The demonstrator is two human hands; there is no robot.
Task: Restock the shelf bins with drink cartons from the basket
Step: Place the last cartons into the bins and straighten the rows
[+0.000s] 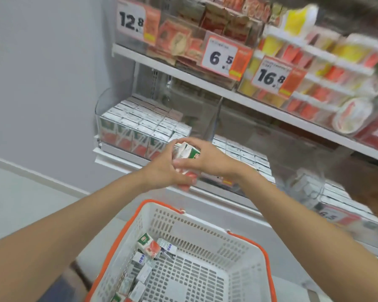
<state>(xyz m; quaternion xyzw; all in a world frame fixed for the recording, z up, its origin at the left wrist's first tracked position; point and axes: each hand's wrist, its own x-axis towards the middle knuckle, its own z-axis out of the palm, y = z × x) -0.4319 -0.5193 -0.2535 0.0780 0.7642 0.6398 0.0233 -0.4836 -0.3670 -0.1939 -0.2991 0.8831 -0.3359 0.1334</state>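
Both hands, left hand (164, 168) and right hand (207, 159), clamped on drink cartons (187, 156) before near-full shelf bin (140, 129); several left in basket (205, 236).

Both hands meet in front of the lower shelf bin (118, 136), left hand (164, 168) and right hand (210, 159) wrapped around a small bunch of green-and-red drink cartons (187, 152). Below sits a white basket (244, 258) with orange handles, a few loose cartons (148, 247) left in its left corner. Price tags above read 12.8, 6.5, 16.8.
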